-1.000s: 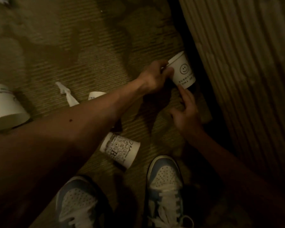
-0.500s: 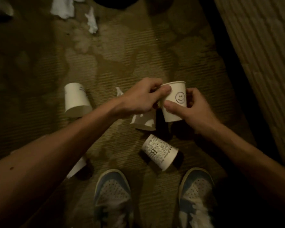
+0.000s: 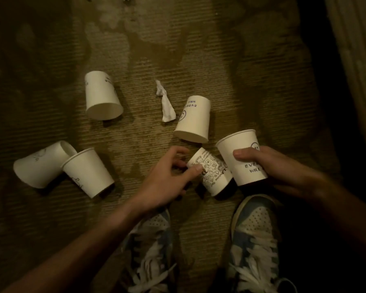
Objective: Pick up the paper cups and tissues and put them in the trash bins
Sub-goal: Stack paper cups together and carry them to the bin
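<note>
Smiley paper cup (image 3: 237, 149) sits gripped in the right hand (image 3: 279, 166), just beside the left hand's (image 3: 165, 182) fingers, which grasp the doodled cup (image 3: 213, 176).

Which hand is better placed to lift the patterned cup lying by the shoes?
Left. The left hand has its thumb on the patterned cup; the right hand holds the smiley cup.

Smiley cup (image 3: 244, 176) white, doodle cup (image 3: 216, 176) black-on-white, carpet (image 3: 178, 49) ribbed olive, sneakers (image 3: 256, 225) blue-white.
</note>
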